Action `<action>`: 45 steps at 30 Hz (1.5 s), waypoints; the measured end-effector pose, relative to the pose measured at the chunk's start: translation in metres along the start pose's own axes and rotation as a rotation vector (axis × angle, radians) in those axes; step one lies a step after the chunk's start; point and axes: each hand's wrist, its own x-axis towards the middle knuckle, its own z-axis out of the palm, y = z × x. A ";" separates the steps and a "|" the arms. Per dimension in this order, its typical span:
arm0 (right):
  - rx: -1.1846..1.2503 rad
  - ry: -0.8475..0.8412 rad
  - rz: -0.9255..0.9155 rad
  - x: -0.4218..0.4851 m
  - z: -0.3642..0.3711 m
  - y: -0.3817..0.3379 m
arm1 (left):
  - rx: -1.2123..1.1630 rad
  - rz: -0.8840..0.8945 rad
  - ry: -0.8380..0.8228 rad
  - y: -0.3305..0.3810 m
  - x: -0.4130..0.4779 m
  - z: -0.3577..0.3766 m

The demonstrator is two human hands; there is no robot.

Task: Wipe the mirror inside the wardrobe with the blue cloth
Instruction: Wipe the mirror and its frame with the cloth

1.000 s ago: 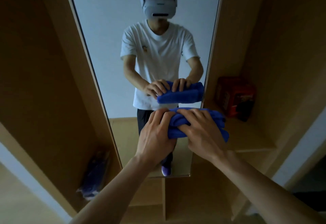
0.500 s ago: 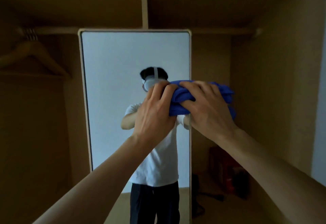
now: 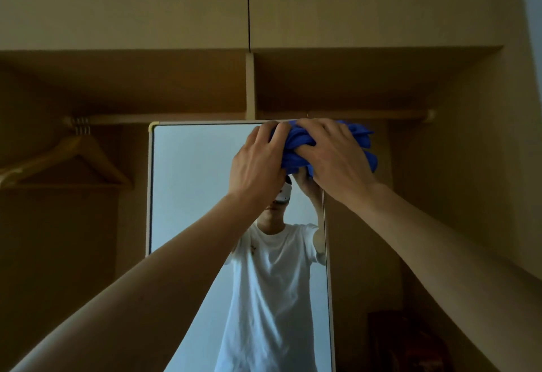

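Observation:
A tall mirror (image 3: 193, 195) with a pale frame stands inside the wooden wardrobe. The bunched blue cloth (image 3: 296, 149) sits against the mirror's top right corner. My left hand (image 3: 258, 163) grips the cloth's left part, fingers curled over it. My right hand (image 3: 331, 157) grips its right part from above. Part of the cloth sticks out past the mirror's right edge. Most of the cloth is hidden under my hands. The mirror reflects a person in a white T-shirt with raised arms.
A wooden hanger (image 3: 76, 157) hangs on the rail (image 3: 176, 118) at the left. A vertical divider (image 3: 250, 84) splits the shelf above the mirror. Closed upper cabinet doors (image 3: 146, 5) fill the top. A dark red object (image 3: 410, 342) sits low at the right.
Both hands have carried the cloth upward along the mirror, from its lower part to its top right corner. My view has tilted up with them.

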 end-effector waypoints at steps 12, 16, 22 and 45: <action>0.031 -0.020 0.036 0.017 0.026 0.020 | 0.064 -0.007 -0.009 -0.004 0.026 0.024; 0.065 -0.017 0.028 0.018 0.029 0.021 | 0.032 0.001 -0.008 -0.010 0.026 0.025; 0.123 -0.038 0.043 0.022 0.028 0.023 | -0.036 -0.033 -0.061 -0.015 0.033 0.025; 0.274 -0.126 0.103 -0.086 0.044 -0.031 | -0.208 -0.038 -0.088 0.000 -0.090 0.051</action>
